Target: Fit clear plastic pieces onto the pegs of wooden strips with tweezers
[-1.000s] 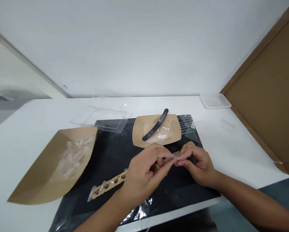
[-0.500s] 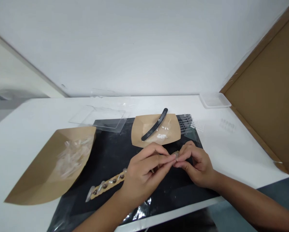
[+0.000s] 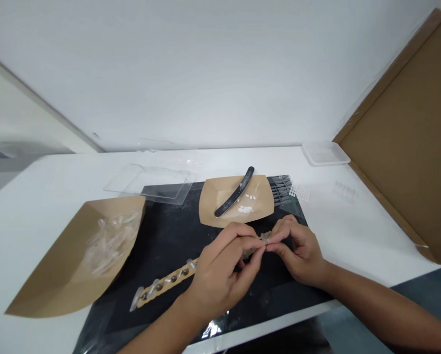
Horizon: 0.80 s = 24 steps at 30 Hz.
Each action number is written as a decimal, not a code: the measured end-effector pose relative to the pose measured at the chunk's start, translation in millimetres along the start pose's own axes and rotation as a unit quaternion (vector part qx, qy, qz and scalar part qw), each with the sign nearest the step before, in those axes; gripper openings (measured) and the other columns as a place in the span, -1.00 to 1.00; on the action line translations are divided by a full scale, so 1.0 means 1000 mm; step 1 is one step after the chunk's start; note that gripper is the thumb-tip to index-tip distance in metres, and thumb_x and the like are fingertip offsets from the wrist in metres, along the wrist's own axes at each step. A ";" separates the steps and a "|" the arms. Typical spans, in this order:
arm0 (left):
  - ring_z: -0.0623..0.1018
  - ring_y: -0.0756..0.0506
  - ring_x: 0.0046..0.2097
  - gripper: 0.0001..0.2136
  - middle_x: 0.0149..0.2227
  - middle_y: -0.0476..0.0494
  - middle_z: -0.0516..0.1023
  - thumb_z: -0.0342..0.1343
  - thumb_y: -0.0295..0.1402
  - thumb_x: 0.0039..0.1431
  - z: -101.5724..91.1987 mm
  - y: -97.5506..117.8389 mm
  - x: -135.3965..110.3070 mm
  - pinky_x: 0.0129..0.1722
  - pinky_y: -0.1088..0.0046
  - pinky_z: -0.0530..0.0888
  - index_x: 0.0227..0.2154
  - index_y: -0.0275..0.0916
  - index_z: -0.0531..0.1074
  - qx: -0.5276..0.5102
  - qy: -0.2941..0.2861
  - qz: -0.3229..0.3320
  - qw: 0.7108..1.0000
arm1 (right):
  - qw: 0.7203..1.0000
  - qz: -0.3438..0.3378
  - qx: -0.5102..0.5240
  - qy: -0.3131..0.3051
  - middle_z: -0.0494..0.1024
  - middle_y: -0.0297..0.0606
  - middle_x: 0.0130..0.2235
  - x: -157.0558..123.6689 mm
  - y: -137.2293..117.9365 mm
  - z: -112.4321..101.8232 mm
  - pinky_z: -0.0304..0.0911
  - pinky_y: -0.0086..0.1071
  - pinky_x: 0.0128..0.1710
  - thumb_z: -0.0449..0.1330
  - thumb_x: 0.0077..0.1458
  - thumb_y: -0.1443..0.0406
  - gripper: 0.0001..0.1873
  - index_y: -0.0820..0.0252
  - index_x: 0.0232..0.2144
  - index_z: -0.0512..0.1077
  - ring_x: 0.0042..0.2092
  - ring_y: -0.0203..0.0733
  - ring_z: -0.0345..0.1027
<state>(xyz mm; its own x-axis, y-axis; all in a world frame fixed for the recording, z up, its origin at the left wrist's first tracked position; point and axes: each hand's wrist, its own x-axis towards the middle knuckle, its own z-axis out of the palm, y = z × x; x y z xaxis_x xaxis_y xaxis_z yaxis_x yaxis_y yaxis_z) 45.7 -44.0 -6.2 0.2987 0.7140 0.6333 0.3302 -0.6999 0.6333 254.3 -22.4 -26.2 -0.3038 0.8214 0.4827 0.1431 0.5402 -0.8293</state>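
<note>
My left hand is closed, thumb and fingers pinched on a small clear nail tip at the far right end of a tan strip. Meeting it from the right, my right hand pinches the same nail tip between thumb and forefinger. The strip lies slanted on a black mat, its middle hidden by my left hand. Along it sit dark round studs and several clear nail tips. Just beyond my hands, a paper tray holds a curved black nail file and small white pieces.
At left, a larger paper tray is filled with clear nail tips. Clear plastic sheets lie behind. White adhesive dots, a clear plastic box and an upright cardboard box are on the right.
My fingertips have shifted slightly on the nail tip, and more of the strip's right end shows between my hands. The view has moved a little.
</note>
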 end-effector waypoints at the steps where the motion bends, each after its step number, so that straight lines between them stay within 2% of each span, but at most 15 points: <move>1: 0.53 0.03 -0.26 -0.75 -0.12 -0.19 0.50 0.21 -0.65 0.26 0.000 0.000 0.000 -0.45 0.63 0.52 -0.06 -0.28 0.53 -0.003 -0.005 0.003 1.000 | 1.000 0.009 0.004 0.005 0.61 -0.41 -0.34 -0.001 0.001 0.000 0.21 -0.24 -0.16 0.34 0.32 0.29 -0.93 0.04 -0.26 0.53 -0.31 -0.26 0.45; 11: 0.56 0.02 -0.22 -0.81 -0.08 -0.20 0.52 0.17 -0.62 0.33 -0.002 0.001 0.006 -0.39 0.61 0.52 -0.09 -0.26 0.51 -0.003 -0.021 0.006 1.000 | 0.998 0.050 0.048 0.007 0.58 -0.34 -0.33 -0.004 0.007 0.000 0.32 -0.29 -0.21 0.35 0.31 0.28 -0.93 0.06 -0.27 0.54 -0.26 -0.22 0.44; 19: 0.64 -0.02 -0.17 -0.83 -0.06 -0.23 0.62 0.19 -0.60 0.33 -0.003 0.002 0.008 -0.42 0.62 0.54 -0.12 -0.24 0.54 0.000 -0.003 0.013 1.000 | 0.986 0.080 0.145 -0.001 0.57 -0.38 -0.35 -0.002 0.006 0.002 0.35 -0.38 -0.27 0.36 0.29 0.28 -0.92 0.08 -0.29 0.55 -0.32 -0.29 0.46; 24: 0.66 -0.06 -0.14 -0.85 -0.06 -0.26 0.64 0.19 -0.58 0.33 -0.004 0.002 0.009 -0.43 0.61 0.55 -0.13 -0.24 0.56 -0.001 -0.003 0.017 1.000 | 0.980 0.105 0.167 0.007 0.56 -0.38 -0.37 0.000 0.005 0.003 0.36 -0.39 -0.31 0.38 0.27 0.22 -0.84 0.10 -0.34 0.53 -0.36 -0.29 0.45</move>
<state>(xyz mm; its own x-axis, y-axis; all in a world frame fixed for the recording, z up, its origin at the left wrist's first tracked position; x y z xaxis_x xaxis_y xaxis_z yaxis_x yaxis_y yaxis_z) 45.9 -39.0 2.9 0.3148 0.6900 0.6517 0.3177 -0.7236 0.6127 251.9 -20.4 -31.7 -0.2877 0.9118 0.2931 -0.1168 0.2704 -0.9556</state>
